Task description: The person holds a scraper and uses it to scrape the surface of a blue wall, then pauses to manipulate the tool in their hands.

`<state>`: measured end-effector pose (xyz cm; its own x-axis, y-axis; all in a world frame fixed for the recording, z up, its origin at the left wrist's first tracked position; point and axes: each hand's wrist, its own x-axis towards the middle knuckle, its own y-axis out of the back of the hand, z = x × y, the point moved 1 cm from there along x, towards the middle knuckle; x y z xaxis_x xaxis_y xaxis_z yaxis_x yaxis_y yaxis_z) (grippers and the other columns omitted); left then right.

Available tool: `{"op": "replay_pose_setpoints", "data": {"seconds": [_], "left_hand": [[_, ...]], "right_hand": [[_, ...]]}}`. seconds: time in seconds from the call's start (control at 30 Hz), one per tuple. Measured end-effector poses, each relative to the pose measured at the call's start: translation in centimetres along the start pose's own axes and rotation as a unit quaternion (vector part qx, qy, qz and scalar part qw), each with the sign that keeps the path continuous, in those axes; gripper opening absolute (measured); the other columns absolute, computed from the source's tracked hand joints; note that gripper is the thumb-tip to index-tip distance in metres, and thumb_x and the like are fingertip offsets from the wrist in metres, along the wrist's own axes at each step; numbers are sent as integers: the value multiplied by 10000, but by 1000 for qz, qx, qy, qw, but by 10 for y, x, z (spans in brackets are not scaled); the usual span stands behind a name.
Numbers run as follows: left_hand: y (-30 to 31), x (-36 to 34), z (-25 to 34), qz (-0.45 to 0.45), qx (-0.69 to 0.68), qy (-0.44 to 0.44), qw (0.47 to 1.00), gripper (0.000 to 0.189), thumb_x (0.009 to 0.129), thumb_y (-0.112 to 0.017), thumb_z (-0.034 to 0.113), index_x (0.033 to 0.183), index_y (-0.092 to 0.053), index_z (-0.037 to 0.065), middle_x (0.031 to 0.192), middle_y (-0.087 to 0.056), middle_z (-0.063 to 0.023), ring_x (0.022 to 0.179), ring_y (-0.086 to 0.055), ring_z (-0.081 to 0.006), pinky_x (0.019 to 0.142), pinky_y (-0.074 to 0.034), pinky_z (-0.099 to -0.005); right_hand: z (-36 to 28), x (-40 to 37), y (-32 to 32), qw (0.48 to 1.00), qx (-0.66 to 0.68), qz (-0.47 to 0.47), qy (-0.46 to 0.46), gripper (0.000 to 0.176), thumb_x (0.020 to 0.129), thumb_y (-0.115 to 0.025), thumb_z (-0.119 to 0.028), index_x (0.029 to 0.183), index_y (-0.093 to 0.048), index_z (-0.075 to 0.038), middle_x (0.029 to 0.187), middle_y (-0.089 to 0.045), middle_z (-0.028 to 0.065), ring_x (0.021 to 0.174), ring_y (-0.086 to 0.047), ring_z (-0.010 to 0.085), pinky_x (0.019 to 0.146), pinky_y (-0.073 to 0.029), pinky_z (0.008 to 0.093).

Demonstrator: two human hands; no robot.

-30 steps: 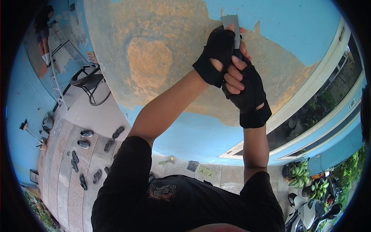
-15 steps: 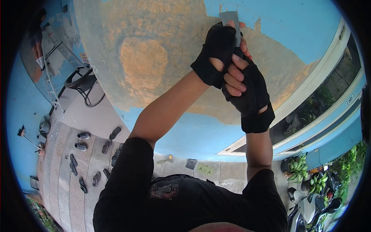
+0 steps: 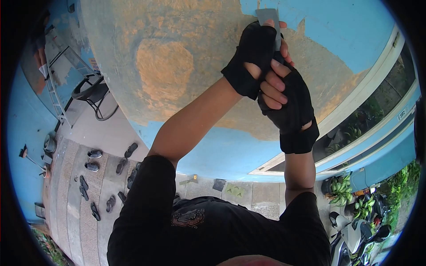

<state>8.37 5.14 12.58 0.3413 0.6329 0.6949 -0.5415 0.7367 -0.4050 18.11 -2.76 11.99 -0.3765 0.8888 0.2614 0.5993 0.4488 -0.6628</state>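
Note:
A scraper [image 3: 269, 16] with a flat grey metal blade is pressed against the wall [image 3: 213, 48] at the edge of the remaining blue paint [image 3: 328, 31]. My left hand [image 3: 257, 55], in a black fingerless glove, is closed around the blade end with its thumb on the metal. Just below it, my right hand [image 3: 289, 97] in a matching glove has its fingers wrapped about the handle, which is mostly hidden. Around the hands, bare grey and tan plaster shows.
At the far left a person [image 3: 40, 48] stands on a stepladder [image 3: 55, 97] near a black chair [image 3: 91, 91]. Several shoes and sandals [image 3: 93, 166] lie on the paved floor. A window [image 3: 368, 102], potted plants [image 3: 341, 190] and a motorcycle [image 3: 353, 237] are to the right.
Both hands and the scraper have shifted slightly up and to the right along the paint edge. The grip looks the same.

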Motion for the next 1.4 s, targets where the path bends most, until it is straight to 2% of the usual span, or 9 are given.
{"op": "replay_pose_setpoints", "data": {"seconds": [0.03,0.47,0.7,0.8,0.87,1.0,1.23,1.37,1.4], "left_hand": [[-2,0,0,3,-6,0,1000,475,1039,-442,441,1275,-476,30,753,-550,-45,719,-581,-190,759,-532,-402],[6,4,-1,-30,-14,-2,999,475,1031,-471,437,1264,-464,23,754,-544,-47,742,-591,-193,782,-538,-401],[5,7,-1,-34,-26,-19,999,474,1030,-472,438,1261,-465,24,758,-559,-46,748,-595,-199,788,-538,-400],[0,5,3,-13,-27,-7,1000,474,1043,-428,438,1221,-464,0,726,-572,-73,698,-620,-220,729,-555,-390],[-5,7,11,-14,-6,-65,998,474,1040,-436,445,1218,-466,6,727,-573,-75,698,-618,-222,731,-553,-392],[-1,6,-3,-11,-26,-27,999,497,1035,-445,477,1210,-464,12,720,-575,-79,680,-630,-231,695,-556,-370],[-4,7,11,10,36,-47,998,465,1043,-426,440,1214,-468,9,718,-575,-81,673,-636,-237,694,-555,-371],[7,13,-3,-1,-41,-14,999,454,1048,-408,423,1208,-469,2,701,-569,-75,659,-632,-234,669,-553,-368],[14,20,-3,-82,-149,34,985,437,1042,-433,425,1161,-549,20,789,-594,-64,758,-622,-232,772,-526,-364]], "right_hand": [[-1,0,2,1000,5,-2,-7,123,1011,-495,-112,897,-454,-135,599,-429,-17,398,-354,81,355,-290,236],[6,-1,0,999,-17,30,25,109,1005,-506,-107,922,-449,-150,601,-441,-16,396,-350,77,352,-286,240],[2,0,0,999,-26,-18,20,106,1004,-503,-103,939,-456,-172,612,-446,-12,407,-358,80,360,-295,242],[-1,3,-6,999,-21,-33,16,107,1003,-502,-100,939,-460,-176,616,-450,-11,408,-358,82,361,-295,240],[-2,5,-8,999,-15,-23,24,108,1003,-502,-99,937,-464,-175,616,-452,-12,407,-356,83,360,-294,241],[-3,0,0,999,-6,-36,7,112,1000,-507,-99,911,-471,-156,616,-453,-11,411,-354,85,364,-294,243],[-3,6,-3,999,4,-42,2,106,998,-510,-100,912,-471,-148,614,-453,-10,415,-355,94,366,-294,251],[-1,9,-3,999,-18,-34,9,110,999,-509,-102,915,-467,-158,614,-447,-12,410,-352,93,365,-292,250],[-2,14,-10,999,-21,-33,23,112,1000,-509,-102,914,-467,-161,614,-443,-14,407,-350,92,364,-291,250]]}}
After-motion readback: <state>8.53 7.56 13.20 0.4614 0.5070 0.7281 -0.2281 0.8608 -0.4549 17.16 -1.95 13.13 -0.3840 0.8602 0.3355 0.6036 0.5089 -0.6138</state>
